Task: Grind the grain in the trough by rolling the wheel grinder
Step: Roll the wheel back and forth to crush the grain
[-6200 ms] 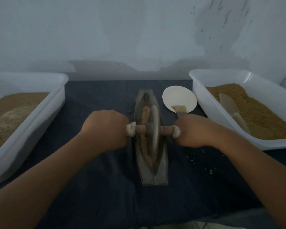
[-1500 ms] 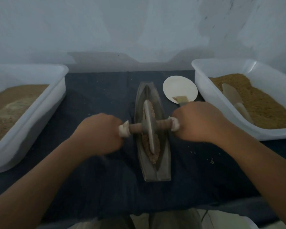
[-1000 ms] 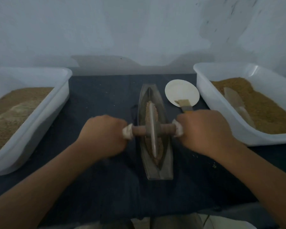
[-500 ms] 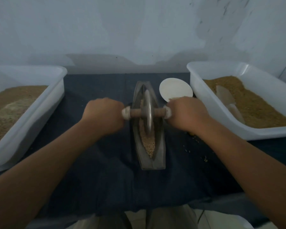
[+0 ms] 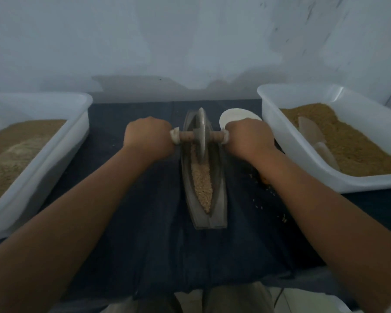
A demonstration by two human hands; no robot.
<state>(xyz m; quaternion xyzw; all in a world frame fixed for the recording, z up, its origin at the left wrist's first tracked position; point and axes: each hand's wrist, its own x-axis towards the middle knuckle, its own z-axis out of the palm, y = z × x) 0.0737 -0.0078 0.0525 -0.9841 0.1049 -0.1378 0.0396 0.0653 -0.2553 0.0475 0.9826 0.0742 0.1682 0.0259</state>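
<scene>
I see brown meal [image 5: 357,141] in the left tub [image 5: 61,152] and right tub [image 5: 370,184]; pale grain [image 5: 202,184] fills the near half of the trough [image 5: 220,181] on the table [image 5: 145,211]; arms outstretched, the left hand [image 5: 148,137] and right hand [image 5: 248,137] each clench an end of the axle [image 5: 186,136]; the grey wheel [image 5: 201,132] stands upright at the trough's far end.

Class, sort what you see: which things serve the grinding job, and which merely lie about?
In use: wheel grinder, trough, grain, left hand, right hand.
Lying about: left tub, right tub, white dish, scoop, spilled grains.
</scene>
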